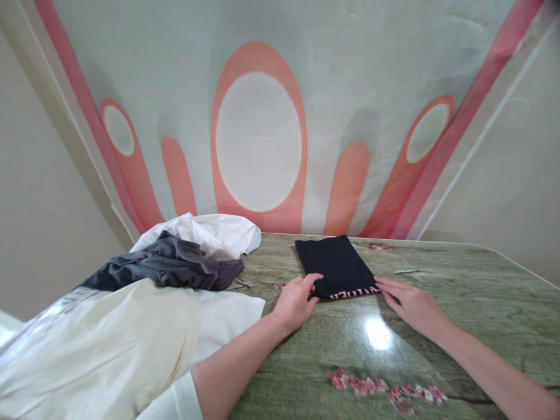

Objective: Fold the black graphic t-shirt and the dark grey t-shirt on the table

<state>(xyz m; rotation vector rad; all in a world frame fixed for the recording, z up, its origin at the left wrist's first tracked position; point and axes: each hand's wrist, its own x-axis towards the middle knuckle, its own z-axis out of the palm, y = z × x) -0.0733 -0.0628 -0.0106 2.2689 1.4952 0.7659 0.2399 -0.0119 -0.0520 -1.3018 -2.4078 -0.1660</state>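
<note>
Over on the table (472, 326), pinching one corner of the flat-folded black garment (336, 263) with left hand (296, 298), touching another with right hand (413, 301) in unclear grip, near loose clothes (170, 261) seemingly not yet folded.

My left hand (295, 301) is hiding some of its own fingers | I'm not making out the black cloth's (335, 262) pink lettering (355, 294), my right hand (413, 302) covering its end | view's corner is cutting off my right forearm (492, 363) | the left edge is cropping the cream cloth (109, 344)
</note>
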